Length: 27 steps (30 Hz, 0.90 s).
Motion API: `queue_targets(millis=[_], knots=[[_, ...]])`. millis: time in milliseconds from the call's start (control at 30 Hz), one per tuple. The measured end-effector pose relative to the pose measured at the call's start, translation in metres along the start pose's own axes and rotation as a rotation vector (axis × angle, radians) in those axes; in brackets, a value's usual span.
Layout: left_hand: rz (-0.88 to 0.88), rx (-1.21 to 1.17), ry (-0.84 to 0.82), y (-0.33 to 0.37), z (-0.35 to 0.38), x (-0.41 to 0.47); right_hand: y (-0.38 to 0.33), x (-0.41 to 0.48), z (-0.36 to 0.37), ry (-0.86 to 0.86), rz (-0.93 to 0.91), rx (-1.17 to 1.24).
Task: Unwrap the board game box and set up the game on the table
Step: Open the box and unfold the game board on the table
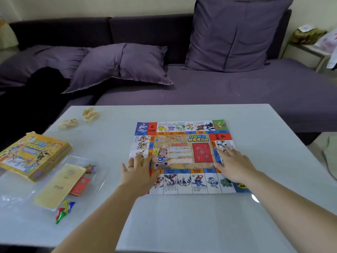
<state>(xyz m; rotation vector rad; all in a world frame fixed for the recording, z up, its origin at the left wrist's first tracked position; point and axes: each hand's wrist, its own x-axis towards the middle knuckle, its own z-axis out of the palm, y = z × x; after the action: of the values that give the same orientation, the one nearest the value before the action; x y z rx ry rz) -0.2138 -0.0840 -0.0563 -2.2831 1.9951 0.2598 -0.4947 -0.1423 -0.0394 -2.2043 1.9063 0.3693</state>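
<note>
Purple sofa (228,92) cushions fill the background, and in front of them is the pale desk (182,221) I am working on. The game board (182,152) lies unfolded and face up near the middle of the desk, with its printed title facing away from me.

Both my hands are on it with the fingers spread and the palms down. My left hand (138,172) presses the board's near-left part, and my right hand (235,165) presses its right side. Neither is pinching or holding anything.

I judge this to be the flattening step: the sheet is out of the box and I am smoothing its folds so it sits level (the near-right corner looks a little lifted).

Well left of the board, the yellow box (34,154) rests at the desk's edge with its wrap apparently off. Between the box and the board is a clear plastic bag (85,161) holding a stack of yellowish paper notes (60,185) and some red cards (81,186). A few coloured pawns (64,210) lie at the bag's near end. Two crumpled scraps (90,114) sit beyond the board's far-left corner.

Next I would lift my hands off the board and reach left for the bag. That calls for a light pinch to open the thin plastic, then sorting the notes, cards and pawns onto or beside the board. The pawns are small and may roll away.
</note>
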Motion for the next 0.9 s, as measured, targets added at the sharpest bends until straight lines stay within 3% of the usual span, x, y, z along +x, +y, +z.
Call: queue_targets(millis=[133, 300, 900], knots=[[0.031, -0.050, 0.050, 0.002, -0.002, 0.007, -0.009, -0.001, -0.001, 0.012, 0.002, 0.005], [0.067, -0.042, -0.049, 0.000, -0.001, 0.013, -0.016, -0.003, 0.003, 0.049, -0.011, 0.007], [0.056, 0.035, -0.115, -0.004, -0.013, 0.029, -0.018, 0.011, -0.004, 0.049, 0.008, 0.015]])
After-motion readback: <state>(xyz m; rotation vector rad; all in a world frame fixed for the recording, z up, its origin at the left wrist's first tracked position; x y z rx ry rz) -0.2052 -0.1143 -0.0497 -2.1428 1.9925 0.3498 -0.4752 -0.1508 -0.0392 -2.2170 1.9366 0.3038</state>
